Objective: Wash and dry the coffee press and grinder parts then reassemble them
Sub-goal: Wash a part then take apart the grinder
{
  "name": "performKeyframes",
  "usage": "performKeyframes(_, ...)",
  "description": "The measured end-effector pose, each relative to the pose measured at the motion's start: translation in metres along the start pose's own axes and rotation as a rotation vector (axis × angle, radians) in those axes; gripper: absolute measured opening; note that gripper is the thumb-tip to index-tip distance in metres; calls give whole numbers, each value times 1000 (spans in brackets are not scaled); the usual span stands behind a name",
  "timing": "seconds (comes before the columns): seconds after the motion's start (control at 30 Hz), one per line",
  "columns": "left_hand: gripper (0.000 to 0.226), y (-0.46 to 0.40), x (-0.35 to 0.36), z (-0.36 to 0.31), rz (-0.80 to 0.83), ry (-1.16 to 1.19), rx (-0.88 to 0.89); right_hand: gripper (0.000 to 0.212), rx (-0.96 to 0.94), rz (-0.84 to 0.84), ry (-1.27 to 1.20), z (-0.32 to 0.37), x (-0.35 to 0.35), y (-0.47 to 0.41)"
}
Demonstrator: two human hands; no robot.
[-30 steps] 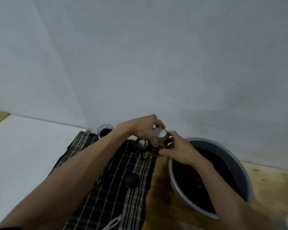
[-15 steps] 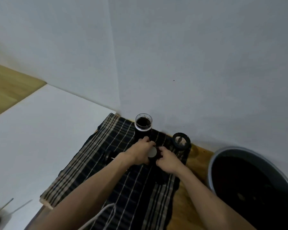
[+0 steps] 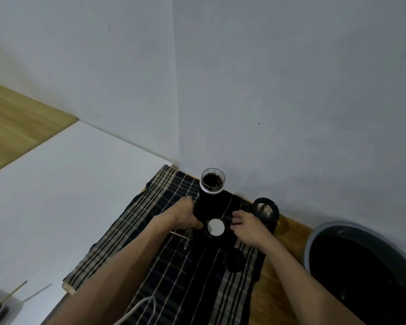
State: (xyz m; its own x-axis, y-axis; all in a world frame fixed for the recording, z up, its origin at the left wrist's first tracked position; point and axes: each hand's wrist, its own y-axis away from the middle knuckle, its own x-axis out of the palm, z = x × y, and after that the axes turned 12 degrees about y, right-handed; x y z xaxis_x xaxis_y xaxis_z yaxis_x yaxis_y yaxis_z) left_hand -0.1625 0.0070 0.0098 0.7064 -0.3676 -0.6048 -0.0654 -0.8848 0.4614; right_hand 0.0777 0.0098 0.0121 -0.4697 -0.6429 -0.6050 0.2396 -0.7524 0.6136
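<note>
Between the two hands stands a small dark part with a pale round cap (image 3: 216, 227), upright on the striped cloth (image 3: 150, 261). The left hand (image 3: 185, 215) touches its left side, fingers curled toward it; whether they truly grip it I cannot tell. The right hand (image 3: 249, 227) sits just beside its right side, fingers (image 3: 236, 218) loosely bent and apparently holding nothing. Just behind the cap rises the tall dark cylinder with a clear rim (image 3: 212, 184), long axis vertical. A black ring-shaped part (image 3: 266, 208) lies near the right hand, and the grey basin of dark water (image 3: 314, 240) stands further right on the worktop (image 3: 288, 233). The left hand seems nearer.
</note>
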Motion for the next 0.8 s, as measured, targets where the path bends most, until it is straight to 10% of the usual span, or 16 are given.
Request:
performKeyframes(0.13,154,-15,-7,-20,-89,254,1,60,-10,-65,-43,12,-2,2)
performKeyframes(0.3,75,-33,8,-39,-335,608,201,59,-29,-88,-49,21,-5,12)
performKeyframes(0.6,50,-14,-56,-85,-297,1216,411,99,-167,-141,-219,50,-30,21)
performKeyframes(0.8,57,1,-62,-110,-86,1303,469,29,-334,65,-428,65,-38,33)
